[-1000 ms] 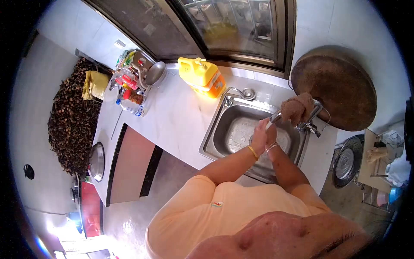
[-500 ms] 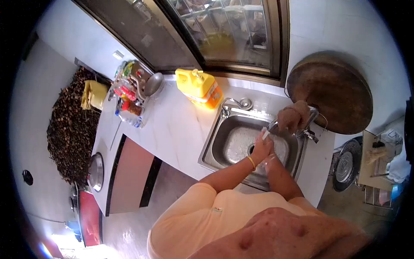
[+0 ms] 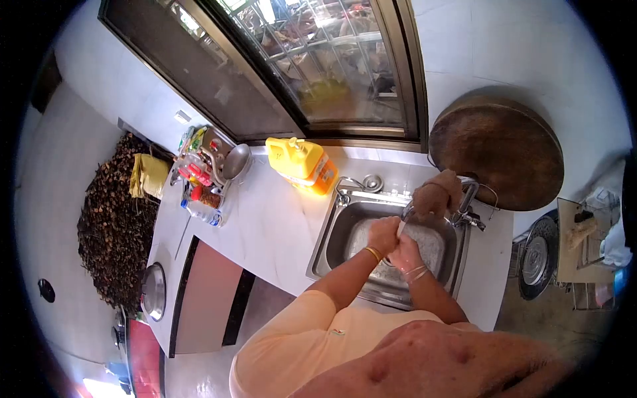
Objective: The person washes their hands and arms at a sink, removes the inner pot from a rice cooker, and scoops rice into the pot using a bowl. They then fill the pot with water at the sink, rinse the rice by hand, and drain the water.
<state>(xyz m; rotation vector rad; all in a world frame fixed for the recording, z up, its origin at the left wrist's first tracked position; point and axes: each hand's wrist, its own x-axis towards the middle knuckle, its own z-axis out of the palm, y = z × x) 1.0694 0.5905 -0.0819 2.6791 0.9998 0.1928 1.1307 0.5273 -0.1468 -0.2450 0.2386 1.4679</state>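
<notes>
Both my hands are wet and pressed together over the steel sink [image 3: 342, 245], at a thin stream of water from the tap [image 3: 468, 199]. My left hand [image 3: 383, 233], with a yellow bangle at the wrist, has its fingers curled in against the other hand; whether anything is inside them is hidden. My right hand [image 3: 406, 253], with pale bands at its wrist, touches the left from the right side, and its fingers are mostly hidden. A brown cloth [image 3: 436, 194] is wrapped around the tap's spout just beyond my hands.
A yellow pump jug [image 3: 302, 166] stands on the white counter [image 3: 265, 225] left of the sink. Farther left are bottles [image 3: 202, 212] and a metal ladle or bowl [image 3: 235, 161]. A large round wooden board [image 3: 497, 152] leans on the wall at the right.
The view has tilted, so the counter and sink sit lower in the frame. My left hand has shifted left relative to the right hand; the two still touch.
</notes>
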